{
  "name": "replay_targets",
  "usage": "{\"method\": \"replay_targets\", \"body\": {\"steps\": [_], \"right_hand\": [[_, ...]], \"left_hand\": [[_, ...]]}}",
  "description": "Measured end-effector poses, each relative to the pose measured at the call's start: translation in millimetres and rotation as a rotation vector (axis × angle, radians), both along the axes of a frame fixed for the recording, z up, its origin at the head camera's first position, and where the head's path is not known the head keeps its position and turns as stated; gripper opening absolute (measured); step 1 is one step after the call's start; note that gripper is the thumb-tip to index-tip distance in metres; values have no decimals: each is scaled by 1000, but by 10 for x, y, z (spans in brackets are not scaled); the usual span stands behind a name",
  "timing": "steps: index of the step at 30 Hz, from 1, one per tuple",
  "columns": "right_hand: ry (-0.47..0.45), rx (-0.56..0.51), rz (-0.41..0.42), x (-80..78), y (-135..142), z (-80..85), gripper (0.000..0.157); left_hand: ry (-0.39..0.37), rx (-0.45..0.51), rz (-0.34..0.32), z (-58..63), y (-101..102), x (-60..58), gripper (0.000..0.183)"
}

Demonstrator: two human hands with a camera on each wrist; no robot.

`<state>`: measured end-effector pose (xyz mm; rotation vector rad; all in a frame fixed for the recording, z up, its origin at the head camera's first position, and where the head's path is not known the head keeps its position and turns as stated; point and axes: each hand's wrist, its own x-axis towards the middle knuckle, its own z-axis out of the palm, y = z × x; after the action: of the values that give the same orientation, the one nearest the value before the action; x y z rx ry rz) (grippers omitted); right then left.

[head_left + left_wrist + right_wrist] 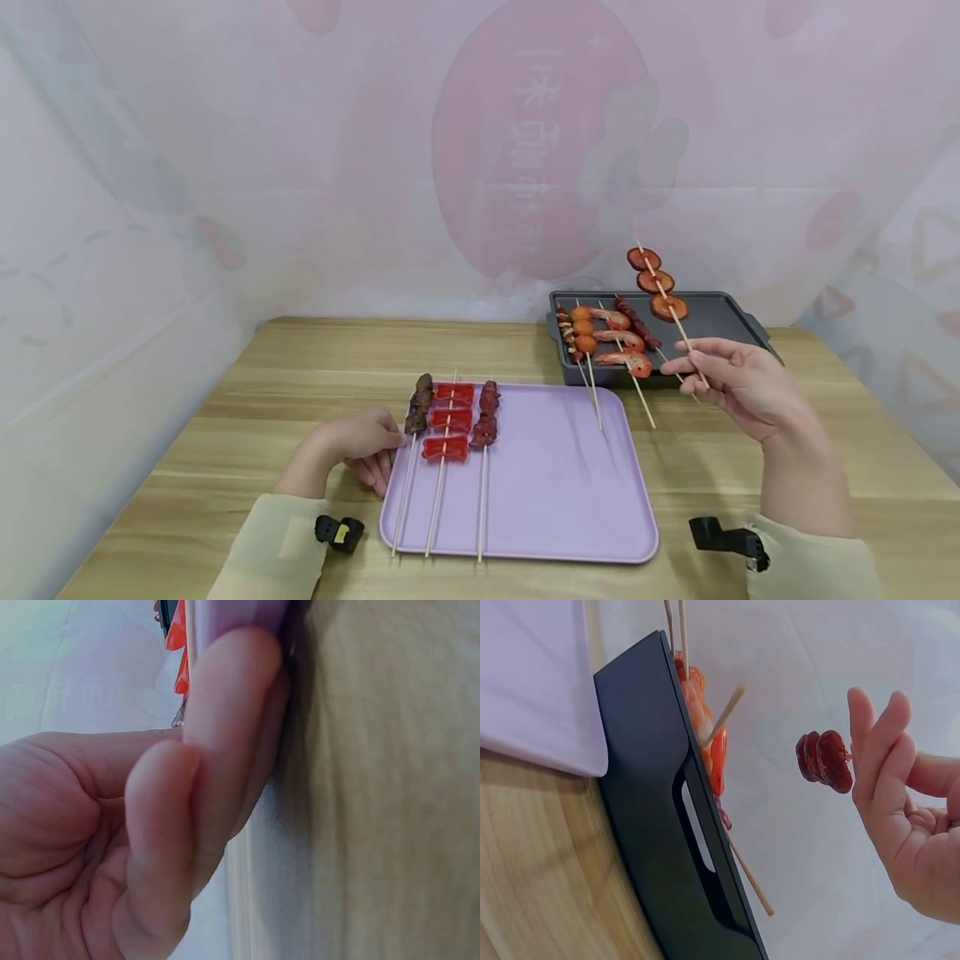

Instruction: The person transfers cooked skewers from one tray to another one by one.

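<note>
My right hand (738,383) pinches the stick of a skewer of three round reddish-brown slices (656,283), holding it tilted above the dark grill pan (705,321). In the right wrist view the slices (825,761) appear beyond the fingers. My left hand (363,446) grips the left rim of the lilac tray (562,492), its thumb at the upper edge. Close-up in the left wrist view, its fingers (232,697) lie against the tray's underside. On the tray's left half lie a dark brown meat skewer (418,408), a red bow-shaped skewer (450,419) and a reddish meat skewer (487,412).
Across the pan's left part lie a mixed skewer (566,329), an orange ball skewer (583,329), a shrimp skewer (622,340) and a dark red meat skewer (637,321). Several sticks overhang its front edge. A printed curtain (337,208) hangs behind the wooden table (300,358).
</note>
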<state>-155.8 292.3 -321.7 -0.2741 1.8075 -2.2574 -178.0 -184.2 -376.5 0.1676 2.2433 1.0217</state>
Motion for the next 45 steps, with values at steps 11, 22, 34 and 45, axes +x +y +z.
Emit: {"method": "replay_targets", "body": {"steps": [11, 22, 34, 45], "right_hand": [[84, 2, 86, 26, -297, 51, 20], [70, 137, 111, 58, -672, 90, 12], [-23, 229, 202, 131, -1000, 39, 20], [-139, 281, 260, 285, -1187, -145, 18]], "left_hand": [[-1, -4, 0, 11, -1, -2, 31], [3, -2, -7, 9, -26, -10, 31], [0, -2, -10, 9, -36, -10, 31], [-5, -2, -3, -10, -25, -18, 30]]}}
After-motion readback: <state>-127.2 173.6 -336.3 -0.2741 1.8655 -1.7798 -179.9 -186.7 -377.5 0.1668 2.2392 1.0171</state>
